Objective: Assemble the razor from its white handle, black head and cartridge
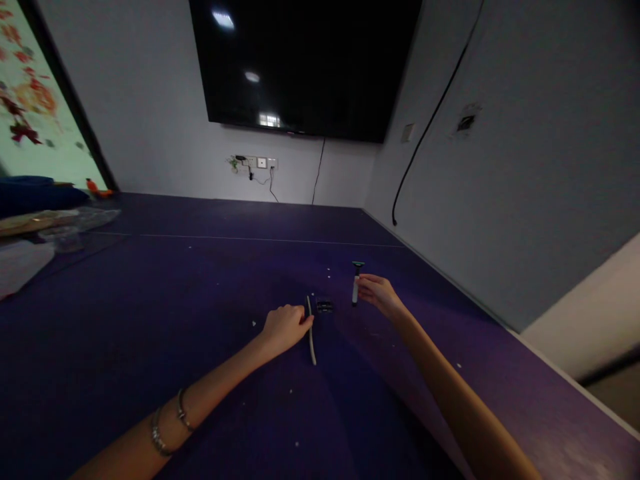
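Observation:
My right hand [379, 292] pinches a razor [355, 291] by its pale handle. The razor stands roughly upright, with its dark head on top. Farther left, the fingers of my left hand [289, 328] are closed on a thin, slightly curved pale strip [313, 347], whose exact kind I cannot make out. One end of the strip points away from me and the other towards me. Between the two hands, a small dark case or cartridge holder [325, 305] lies on the purple surface [210, 293], just right of the strip.
Small white specks [297, 444] are scattered over the surface. Plastic bags [97, 219] and a whitish container [23, 263] sit at the far left. A black cable [430, 120] hangs down the right wall. Behind, a television [305, 67] hangs above wall sockets [261, 163].

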Action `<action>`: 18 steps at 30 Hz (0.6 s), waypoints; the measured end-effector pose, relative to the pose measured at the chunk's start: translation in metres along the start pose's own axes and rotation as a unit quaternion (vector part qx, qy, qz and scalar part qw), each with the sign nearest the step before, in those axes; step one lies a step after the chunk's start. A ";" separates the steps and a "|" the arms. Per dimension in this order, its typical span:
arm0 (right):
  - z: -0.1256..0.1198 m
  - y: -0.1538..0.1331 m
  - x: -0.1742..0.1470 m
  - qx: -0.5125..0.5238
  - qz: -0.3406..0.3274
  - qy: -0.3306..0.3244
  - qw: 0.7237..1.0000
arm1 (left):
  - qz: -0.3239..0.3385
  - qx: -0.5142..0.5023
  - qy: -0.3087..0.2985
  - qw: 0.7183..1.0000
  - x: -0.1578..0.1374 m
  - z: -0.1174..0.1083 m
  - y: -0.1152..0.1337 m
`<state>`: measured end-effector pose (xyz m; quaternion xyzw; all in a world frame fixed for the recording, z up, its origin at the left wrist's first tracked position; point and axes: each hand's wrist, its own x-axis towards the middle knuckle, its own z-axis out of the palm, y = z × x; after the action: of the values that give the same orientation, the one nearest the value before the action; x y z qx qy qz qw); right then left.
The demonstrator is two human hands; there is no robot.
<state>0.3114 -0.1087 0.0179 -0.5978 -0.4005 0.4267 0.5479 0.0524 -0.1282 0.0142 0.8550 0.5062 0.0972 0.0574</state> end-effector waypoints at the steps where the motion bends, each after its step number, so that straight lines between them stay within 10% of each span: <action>1: -0.013 0.002 0.003 -0.024 0.001 0.020 1.000 | 0.000 0.000 -0.005 1.000 -0.001 0.004 0.001; 9: -0.090 0.023 0.004 -0.244 0.051 0.066 0.966 | -0.001 0.020 -0.020 1.000 0.001 0.016 0.007; 18: -0.111 0.033 0.005 -0.429 0.039 0.034 0.902 | 0.003 0.042 -0.043 0.998 0.005 0.017 0.015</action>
<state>0.4183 -0.1412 -0.0110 -0.8041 -0.5024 0.2142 0.2349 0.0713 -0.1309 0.0015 0.8616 0.5043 0.0393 0.0426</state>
